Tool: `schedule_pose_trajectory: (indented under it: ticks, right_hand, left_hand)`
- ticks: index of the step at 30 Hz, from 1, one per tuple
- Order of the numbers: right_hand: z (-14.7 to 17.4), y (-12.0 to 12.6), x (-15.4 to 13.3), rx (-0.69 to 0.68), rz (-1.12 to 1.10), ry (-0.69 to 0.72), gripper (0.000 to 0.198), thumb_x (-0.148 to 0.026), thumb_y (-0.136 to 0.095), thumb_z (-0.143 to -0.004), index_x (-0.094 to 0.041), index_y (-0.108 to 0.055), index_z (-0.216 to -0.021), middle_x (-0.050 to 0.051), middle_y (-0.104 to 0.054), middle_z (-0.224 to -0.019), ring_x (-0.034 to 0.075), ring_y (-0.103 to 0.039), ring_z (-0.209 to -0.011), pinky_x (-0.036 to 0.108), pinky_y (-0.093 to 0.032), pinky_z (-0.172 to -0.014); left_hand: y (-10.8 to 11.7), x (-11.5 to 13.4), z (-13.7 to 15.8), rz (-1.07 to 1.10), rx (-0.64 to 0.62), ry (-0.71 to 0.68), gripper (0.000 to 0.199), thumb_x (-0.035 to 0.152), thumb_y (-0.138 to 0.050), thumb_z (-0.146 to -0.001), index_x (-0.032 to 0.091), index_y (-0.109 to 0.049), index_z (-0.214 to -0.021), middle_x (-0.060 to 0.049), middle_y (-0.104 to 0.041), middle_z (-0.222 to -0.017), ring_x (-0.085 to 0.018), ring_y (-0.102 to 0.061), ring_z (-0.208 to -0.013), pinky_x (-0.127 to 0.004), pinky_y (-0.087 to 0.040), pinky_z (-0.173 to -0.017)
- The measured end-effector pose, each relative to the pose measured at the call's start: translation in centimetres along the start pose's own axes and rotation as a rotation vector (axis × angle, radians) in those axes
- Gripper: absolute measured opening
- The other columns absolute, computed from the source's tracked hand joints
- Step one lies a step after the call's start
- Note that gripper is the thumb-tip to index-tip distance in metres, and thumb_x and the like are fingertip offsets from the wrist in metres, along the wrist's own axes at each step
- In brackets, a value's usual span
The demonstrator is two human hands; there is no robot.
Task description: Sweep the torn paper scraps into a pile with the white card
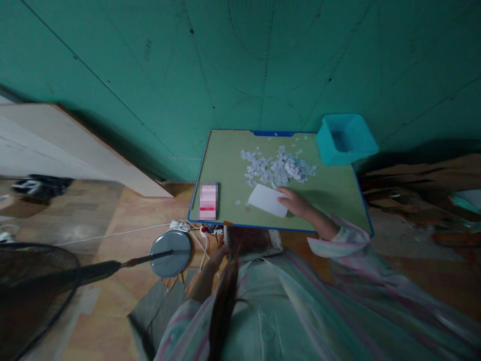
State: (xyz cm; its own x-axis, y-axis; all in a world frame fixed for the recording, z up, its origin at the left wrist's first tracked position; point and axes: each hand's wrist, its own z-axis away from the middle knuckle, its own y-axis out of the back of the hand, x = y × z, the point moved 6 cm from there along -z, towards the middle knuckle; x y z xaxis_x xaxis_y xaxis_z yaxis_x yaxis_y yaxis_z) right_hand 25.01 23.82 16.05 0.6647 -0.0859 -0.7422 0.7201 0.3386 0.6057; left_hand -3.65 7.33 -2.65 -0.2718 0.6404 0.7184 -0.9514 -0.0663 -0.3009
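My right hand (295, 202) is closed on a white sheet of paper (267, 199), thumb and fingers pinching its right edge just above the green tabletop. Beyond the sheet lies a loose heap of small white paper pieces (280, 168), with a few strays around it. Below the table's front edge, my left hand (219, 254) grips the left side of a shallow tray (276, 242) with a pale, worn rim and a dark reddish inside. Its fingers are partly hidden.
A turquoise plastic basket (347, 140) stands at the blue-edged table's (330, 210) back right corner. A phone (208, 201) lies front left. On the left are a round grey stool (171, 253), a power strip (179, 225) with cables and a long-handled net (101, 271). A green wall rises behind.
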Motion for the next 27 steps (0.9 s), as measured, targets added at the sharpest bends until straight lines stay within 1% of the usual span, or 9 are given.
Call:
schedule_pose_trajectory:
  ticks: [3,6,8,11,13,15,21,24,27]
  right_hand:
    - [0.8,-0.5,0.4,-0.005,0.012,-0.024,0.039,-0.018,-0.05,-0.076,-0.015,-0.064,-0.113,0.008,-0.068,-0.113,0.023,-0.063,-0.099,0.034,-0.049,-0.087]
    - [1.5,-1.4,0.3,-0.097,0.02,-0.007,0.038,-0.016,-0.05,-0.074,-0.015,-0.065,-0.11,0.008,-0.069,-0.11,0.023,-0.064,-0.097,0.032,-0.049,-0.087]
    - [1.6,-1.5,0.3,-0.12,0.015,0.0,0.038,-0.016,-0.051,-0.074,-0.014,-0.066,-0.109,0.009,-0.07,-0.109,0.023,-0.064,-0.097,0.032,-0.049,-0.086]
    - [1.3,-1.1,0.5,-0.063,-0.004,0.006,0.039,-0.017,-0.05,-0.075,-0.014,-0.064,-0.111,0.009,-0.069,-0.111,0.023,-0.064,-0.098,0.033,-0.049,-0.088]
    - [0.9,-1.1,0.6,-0.034,-0.016,0.008,0.039,-0.018,-0.049,-0.077,-0.014,-0.063,-0.113,0.009,-0.068,-0.113,0.023,-0.064,-0.098,0.034,-0.049,-0.088]
    - [0.8,-1.6,0.7,-0.043,-0.014,0.01,0.039,-0.017,-0.047,-0.078,-0.014,-0.063,-0.114,0.009,-0.068,-0.113,0.023,-0.064,-0.098,0.035,-0.049,-0.088]
    - [1.3,-3.8,0.0,-0.147,0.031,0.075,0.039,-0.016,-0.05,-0.076,-0.017,-0.065,-0.112,0.009,-0.068,-0.114,0.023,-0.063,-0.103,0.035,-0.048,-0.092]
    - [1.1,-3.5,-0.1,-0.138,0.003,0.076,0.038,-0.017,-0.052,-0.073,-0.017,-0.067,-0.109,0.008,-0.07,-0.111,0.023,-0.064,-0.1,0.035,-0.048,-0.091]
    - [0.5,-2.2,0.2,-0.065,-0.047,0.048,0.039,-0.018,-0.053,-0.073,-0.016,-0.067,-0.109,0.008,-0.07,-0.11,0.023,-0.064,-0.097,0.035,-0.049,-0.088]
  left_hand:
    - [0.0,0.1,0.1,-0.009,-0.006,0.004,0.105,0.013,-0.058,-0.052,0.021,-0.018,-0.149,-0.007,-0.067,-0.117,-0.022,-0.058,-0.104,-0.029,-0.048,-0.074]
    - [0.2,0.0,0.0,-0.02,-0.002,0.011,0.105,0.01,-0.056,-0.051,0.021,-0.019,-0.149,-0.007,-0.067,-0.117,-0.022,-0.058,-0.104,-0.026,-0.047,-0.071]
    - [0.3,-0.1,-0.1,-0.019,-0.003,0.014,0.106,0.009,-0.055,-0.051,0.021,-0.018,-0.149,-0.007,-0.067,-0.118,-0.022,-0.058,-0.103,-0.027,-0.047,-0.07]
    - [0.3,-0.3,-0.2,-0.008,-0.012,0.016,0.108,0.01,-0.057,-0.051,0.021,-0.015,-0.149,-0.007,-0.067,-0.117,-0.023,-0.058,-0.103,-0.029,-0.048,-0.073]
    - [0.3,-0.3,-0.3,-0.002,-0.016,0.017,0.107,0.011,-0.058,-0.051,0.021,-0.017,-0.149,-0.007,-0.068,-0.116,-0.022,-0.059,-0.102,-0.03,-0.048,-0.074]
    - [0.4,-0.4,-0.3,-0.001,-0.013,0.02,0.105,0.012,-0.06,-0.052,0.021,-0.019,-0.148,-0.008,-0.068,-0.115,-0.022,-0.059,-0.101,-0.029,-0.048,-0.073]
    - [0.8,-0.7,-0.2,-0.011,0.018,0.03,0.105,0.012,-0.062,-0.051,0.024,-0.023,-0.148,-0.005,-0.068,-0.113,-0.022,-0.06,-0.1,-0.027,-0.048,-0.07]
    - [0.8,-0.8,-0.1,-0.01,0.019,0.037,0.106,0.015,-0.064,-0.052,0.024,-0.021,-0.148,-0.006,-0.066,-0.115,-0.022,-0.059,-0.101,-0.027,-0.047,-0.07]
    - [0.6,-0.6,0.0,-0.011,0.02,0.041,0.109,0.013,-0.064,-0.053,0.019,-0.014,-0.15,-0.009,-0.065,-0.115,-0.023,-0.058,-0.101,-0.028,-0.047,-0.072]
